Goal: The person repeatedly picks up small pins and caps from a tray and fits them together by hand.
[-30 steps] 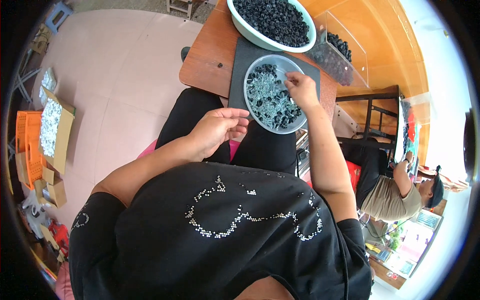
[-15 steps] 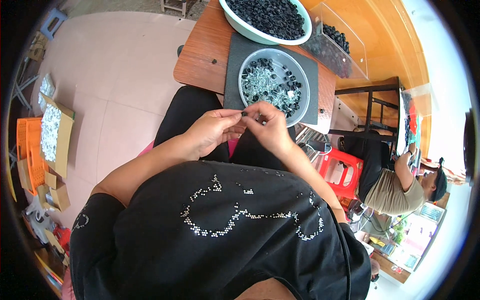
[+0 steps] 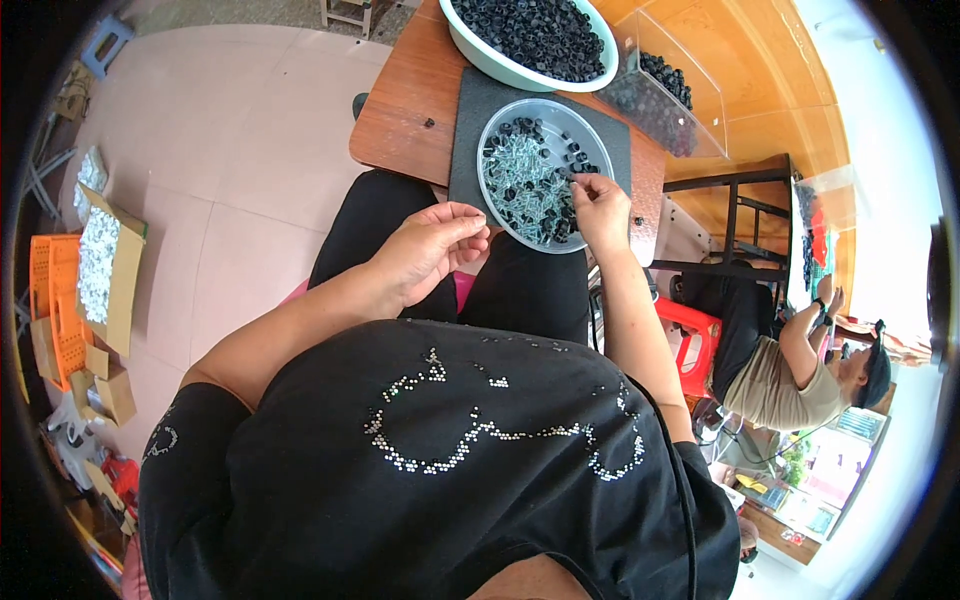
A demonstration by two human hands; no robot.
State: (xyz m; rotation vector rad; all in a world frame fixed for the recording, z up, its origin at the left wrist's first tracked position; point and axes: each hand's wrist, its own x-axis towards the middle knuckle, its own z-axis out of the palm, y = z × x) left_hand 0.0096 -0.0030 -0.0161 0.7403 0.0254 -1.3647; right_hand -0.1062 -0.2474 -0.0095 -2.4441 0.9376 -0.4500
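Two cardboard boxes (image 3: 105,262) of pale small parts lie on the floor at the far left beside an orange crate (image 3: 52,300), with loose brown flaps below them; no label can be made out on any of them. Next, over the lap, the left hand (image 3: 432,248) is curled, thumb and forefinger pressed together on something too small to identify. On the small wooden table (image 3: 400,120) a dark mat (image 3: 470,130) carries a round grey tray (image 3: 538,172) of mixed black rings and silvery screws near the table's near edge. The right hand (image 3: 602,208) has its fingertips pinched at the tray's right rim, apparently picking a piece. At the far edge sit a pale green basin (image 3: 500,62) heaped with black parts and, toward the far right corner, a clear plastic bin (image 3: 672,92) also holding black parts. A risk, as I judge it: the tray sits close to the near edge, so a nudge could tip pieces into the lap, and a tiny part could slip from either pinch to the floor
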